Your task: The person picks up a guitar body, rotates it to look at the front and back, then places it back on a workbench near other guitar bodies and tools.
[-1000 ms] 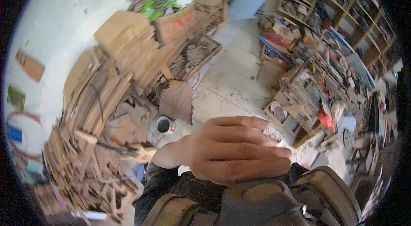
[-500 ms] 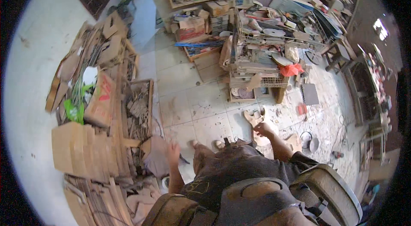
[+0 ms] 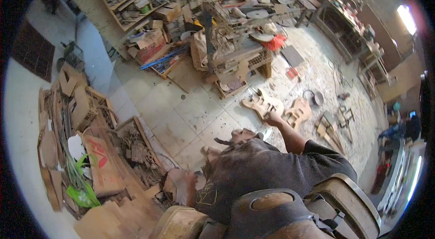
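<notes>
A pale wooden electric-guitar body (image 3: 262,102) with cut-out cavities is held by its near edge in my right hand (image 3: 273,119). My right arm reaches forward over the floor, and the fingers close round the wood. A second guitar body (image 3: 298,111) lies on the floor just right of it. My left hand (image 3: 188,180) hangs low at my left side, near a grey-brown flat piece (image 3: 171,184) by the wood pile. Its fingers are dim and smeared, so their pose is unclear.
Wood offcuts and cardboard (image 3: 102,162) are heaped along the left wall. A cluttered wire rack (image 3: 235,53) stands ahead, with shelves (image 3: 122,3) behind. Wooden frames (image 3: 331,130), a black ring-shaped item (image 3: 313,97) and a power tool (image 3: 343,96) lie on the dusty floor at right.
My view has swung to the right, showing more of the right-hand floor. The guitar body stays in my right hand and now shows more fully. My left hand has dropped lower in the picture.
</notes>
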Demonstrator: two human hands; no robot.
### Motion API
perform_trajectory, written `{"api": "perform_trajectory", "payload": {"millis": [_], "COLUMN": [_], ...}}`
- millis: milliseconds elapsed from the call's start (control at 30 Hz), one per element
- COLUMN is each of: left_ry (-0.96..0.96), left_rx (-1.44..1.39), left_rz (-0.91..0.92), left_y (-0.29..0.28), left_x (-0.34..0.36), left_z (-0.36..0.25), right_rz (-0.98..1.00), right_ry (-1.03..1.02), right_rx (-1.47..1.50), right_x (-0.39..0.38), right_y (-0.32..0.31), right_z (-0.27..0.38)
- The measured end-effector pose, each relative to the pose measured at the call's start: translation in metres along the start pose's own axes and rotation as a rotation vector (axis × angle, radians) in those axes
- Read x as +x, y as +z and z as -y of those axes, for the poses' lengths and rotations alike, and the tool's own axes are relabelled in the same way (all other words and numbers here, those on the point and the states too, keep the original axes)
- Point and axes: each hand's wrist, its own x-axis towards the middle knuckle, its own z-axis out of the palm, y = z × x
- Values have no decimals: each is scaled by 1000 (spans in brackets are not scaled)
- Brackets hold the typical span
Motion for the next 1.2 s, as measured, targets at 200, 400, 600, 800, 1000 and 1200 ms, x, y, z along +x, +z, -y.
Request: {"api": "perform_trajectory", "payload": {"millis": [200,400,600,800,1000,1200], "left_ry": [58,-25,-94,-122,-148,-130], "left_rx": [-65,-420,-337,-275,-132,-148], "left_rz": [-80,78,309,499,370,361], "left_y": [-80,-80,-41,-19,-28,-47], "left_x": [102,121,124,120,109,122], "left_z": [-62,-138,-142,-157,-188,-227], "right_rz": [-190,-225,-148,-252,-495,-579], "right_ry": [-142,152,440,769,507,322], "right_rx": [94,395,-109,536,761,1119], "right_x": [-33,-80,-158,-169,-73,45], "right_y": [-16,43,112,72,16,-54], "right_z": [127,45,-27,31,63,79]}}
